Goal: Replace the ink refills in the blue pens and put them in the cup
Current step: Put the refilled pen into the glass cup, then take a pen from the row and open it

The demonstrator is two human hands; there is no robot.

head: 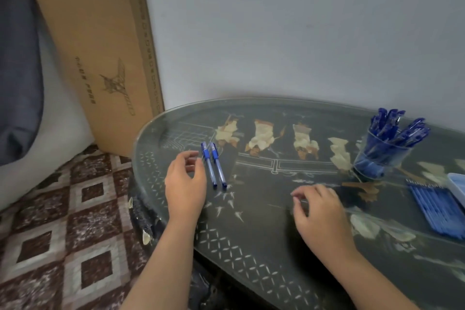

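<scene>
Two blue pens [214, 165] lie side by side on the dark glass-topped table [264, 234], tips toward me. My left hand [185, 184] hovers just left of them, fingers loosely curled and holding nothing. My right hand [319, 211] rests on the table to the right of the pens, fingers loosely bent; I see nothing in it. A clear cup [380, 156] full of blue pens stands at the far right. A row of blue ink refills [439, 209] lies on the table at the right edge.
A pale blue tray [456, 184] pokes in at the right edge beside the refills. A large cardboard box [100, 53] leans against the wall left of the table. A patterned tiled floor [63, 234] is below on the left.
</scene>
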